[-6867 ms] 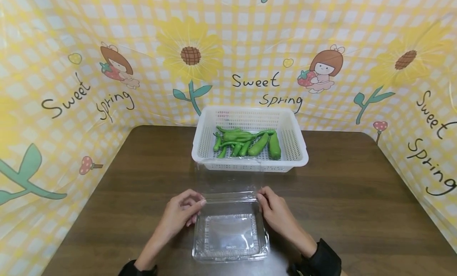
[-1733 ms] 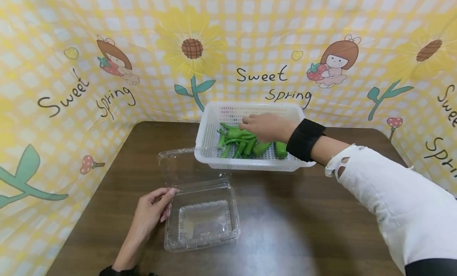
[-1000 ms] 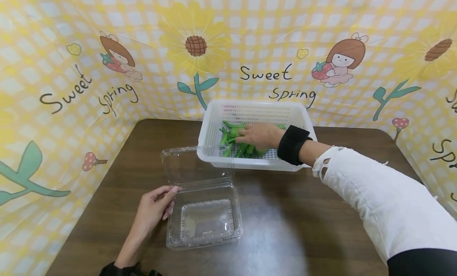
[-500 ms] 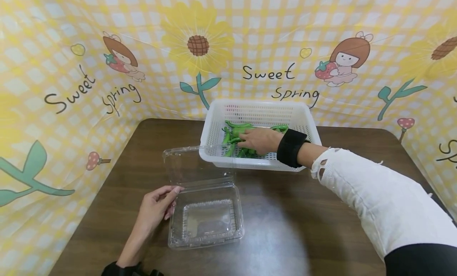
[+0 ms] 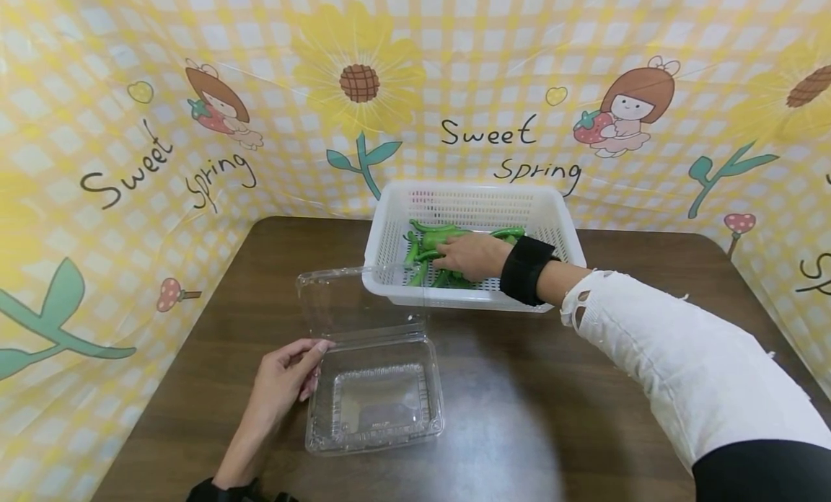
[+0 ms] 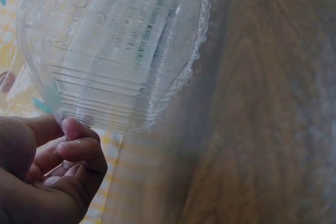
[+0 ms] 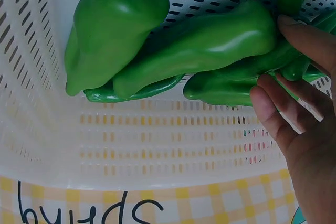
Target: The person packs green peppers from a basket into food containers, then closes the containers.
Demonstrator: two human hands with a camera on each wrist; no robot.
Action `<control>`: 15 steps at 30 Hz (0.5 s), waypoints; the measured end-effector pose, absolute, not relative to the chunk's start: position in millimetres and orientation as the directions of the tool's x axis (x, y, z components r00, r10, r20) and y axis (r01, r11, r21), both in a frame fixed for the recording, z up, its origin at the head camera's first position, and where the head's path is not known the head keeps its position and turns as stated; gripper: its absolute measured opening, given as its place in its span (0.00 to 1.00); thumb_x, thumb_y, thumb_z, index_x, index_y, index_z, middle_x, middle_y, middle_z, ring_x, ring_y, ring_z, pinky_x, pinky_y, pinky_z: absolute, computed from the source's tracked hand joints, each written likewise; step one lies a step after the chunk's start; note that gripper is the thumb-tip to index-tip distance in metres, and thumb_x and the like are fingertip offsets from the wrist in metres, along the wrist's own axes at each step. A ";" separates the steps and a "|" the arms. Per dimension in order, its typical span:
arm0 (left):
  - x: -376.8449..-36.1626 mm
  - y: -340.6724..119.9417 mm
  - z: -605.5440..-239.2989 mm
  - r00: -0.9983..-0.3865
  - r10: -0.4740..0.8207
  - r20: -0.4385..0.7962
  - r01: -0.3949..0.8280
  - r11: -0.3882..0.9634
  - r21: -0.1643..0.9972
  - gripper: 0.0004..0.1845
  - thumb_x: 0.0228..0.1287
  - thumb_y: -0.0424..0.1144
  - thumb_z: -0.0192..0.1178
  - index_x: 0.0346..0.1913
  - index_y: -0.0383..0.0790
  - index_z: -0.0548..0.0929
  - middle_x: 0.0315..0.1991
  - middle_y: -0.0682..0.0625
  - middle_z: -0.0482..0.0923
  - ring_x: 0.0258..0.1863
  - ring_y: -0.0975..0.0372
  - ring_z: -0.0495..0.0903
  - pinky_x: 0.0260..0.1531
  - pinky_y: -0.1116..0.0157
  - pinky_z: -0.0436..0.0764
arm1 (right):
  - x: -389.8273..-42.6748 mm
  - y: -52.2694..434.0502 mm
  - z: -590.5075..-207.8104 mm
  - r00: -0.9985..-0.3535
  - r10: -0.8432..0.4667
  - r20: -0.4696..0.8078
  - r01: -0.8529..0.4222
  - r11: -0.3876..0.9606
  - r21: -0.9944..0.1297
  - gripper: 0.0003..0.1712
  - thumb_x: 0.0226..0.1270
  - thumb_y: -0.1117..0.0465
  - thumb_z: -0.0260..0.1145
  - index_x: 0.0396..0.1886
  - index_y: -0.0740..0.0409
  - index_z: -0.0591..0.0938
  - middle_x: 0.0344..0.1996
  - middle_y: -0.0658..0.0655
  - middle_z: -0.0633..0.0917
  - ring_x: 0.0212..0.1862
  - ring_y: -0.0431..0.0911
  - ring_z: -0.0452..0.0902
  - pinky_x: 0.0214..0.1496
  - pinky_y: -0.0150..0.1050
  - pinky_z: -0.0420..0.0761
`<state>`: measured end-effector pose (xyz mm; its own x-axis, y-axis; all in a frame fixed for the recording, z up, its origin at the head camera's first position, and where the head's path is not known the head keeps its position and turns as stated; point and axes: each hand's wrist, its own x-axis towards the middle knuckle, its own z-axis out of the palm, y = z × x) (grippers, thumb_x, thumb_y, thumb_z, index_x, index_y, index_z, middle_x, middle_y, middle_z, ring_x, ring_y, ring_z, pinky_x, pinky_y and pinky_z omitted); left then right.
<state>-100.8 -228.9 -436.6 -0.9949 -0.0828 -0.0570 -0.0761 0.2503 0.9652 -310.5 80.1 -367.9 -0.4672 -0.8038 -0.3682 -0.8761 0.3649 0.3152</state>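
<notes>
1. Green peppers (image 7: 199, 45), some thick and some thin, lie together on the bottom of the white basket (image 5: 467, 295), which stands at the far side of the table (image 5: 506, 430)
2. Inside the basket, the right hand (image 5: 474, 257) is among the peppers; its thumb and fingers are apart, on two sides of some peppers, but I cannot tell if they press tightly
3. With thumb and finger, the left hand (image 5: 279, 376) pinches the edge of the clear plastic box (image 5: 383, 401), near where the lid (image 5: 353, 296) joins it; this box rests nearer to the person
4. Because the peppers look smooth and lie across each other, I think one may slip, or drag its neighbour when lifted
5. Such thin plastic probably bends easily, so a strong pull by the left hand could shift the box
6. Raised backward, the lid overlaps the basket's front rim in the head view; whether they touch I cannot tell, but it may stand in the way
7. Above the basket's right part, the black band (image 5: 522, 271) could brush the rim; the white sleeve (image 5: 682, 365) crosses the table, and a checked cloth (image 5: 480, 69) hangs behind
</notes>
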 end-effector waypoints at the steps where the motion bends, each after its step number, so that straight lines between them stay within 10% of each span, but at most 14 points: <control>1: -100.8 -228.9 -436.6 -0.995 -0.082 -0.055 -0.074 0.250 0.965 0.17 0.73 0.45 0.58 0.50 0.32 0.85 0.20 0.50 0.74 0.12 0.66 0.69 0.10 0.68 0.72 | -310.7 80.1 -367.6 -0.464 -0.807 -0.366 -0.878 0.362 0.314 0.30 0.72 0.70 0.57 0.72 0.54 0.69 0.71 0.65 0.68 0.71 0.59 0.66 0.71 0.49 0.71; 15: -100.6 -229.0 -436.0 -0.995 -0.084 -0.054 -0.073 0.244 0.967 0.17 0.73 0.44 0.59 0.50 0.32 0.85 0.20 0.50 0.74 0.12 0.66 0.69 0.09 0.68 0.71 | -311.5 83.4 -364.2 -0.462 -0.835 -0.298 -0.880 0.391 0.270 0.27 0.66 0.65 0.67 0.65 0.54 0.76 0.61 0.62 0.78 0.61 0.55 0.75 0.64 0.48 0.77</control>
